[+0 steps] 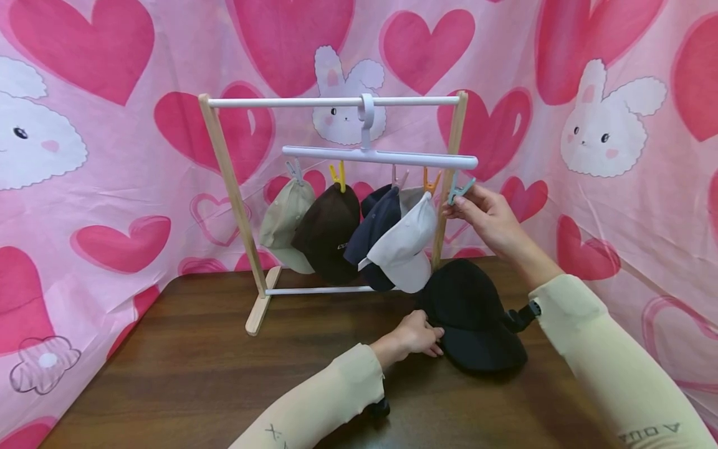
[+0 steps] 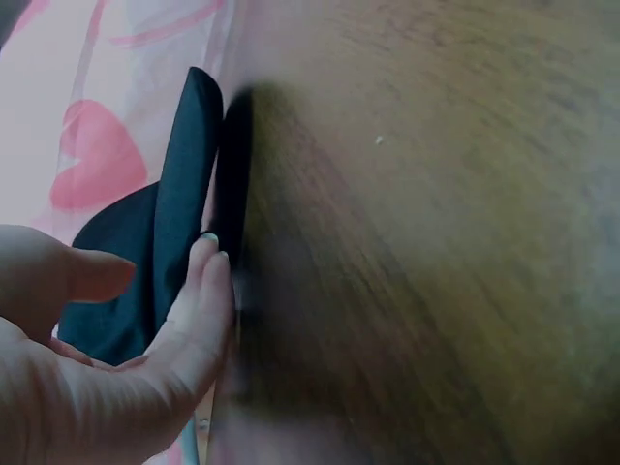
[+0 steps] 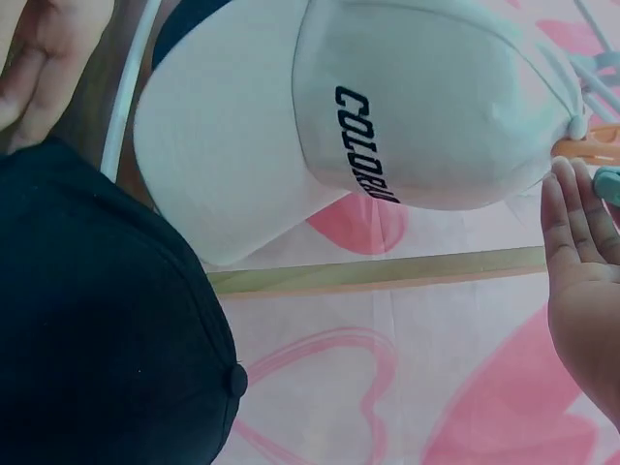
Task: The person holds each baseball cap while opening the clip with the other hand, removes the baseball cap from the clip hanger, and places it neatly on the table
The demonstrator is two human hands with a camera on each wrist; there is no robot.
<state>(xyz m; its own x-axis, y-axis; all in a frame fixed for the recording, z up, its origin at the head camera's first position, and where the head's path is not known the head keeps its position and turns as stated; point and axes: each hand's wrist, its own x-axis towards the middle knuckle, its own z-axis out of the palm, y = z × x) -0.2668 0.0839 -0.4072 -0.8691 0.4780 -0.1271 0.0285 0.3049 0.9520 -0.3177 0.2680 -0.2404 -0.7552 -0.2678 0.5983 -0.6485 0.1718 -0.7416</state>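
Caps (image 1: 462,296) totalling five, five clothespins (image 1: 452,193)

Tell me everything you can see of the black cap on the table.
The black cap is plain and looks like matte fabric, with a rounded crown, a curved brim and a small button on top. No lettering or clip shows on it. It sits on the brown table, crown up and brim toward the near side, by the right end of the rack. The left hand appears to touch it at the brim's left edge.
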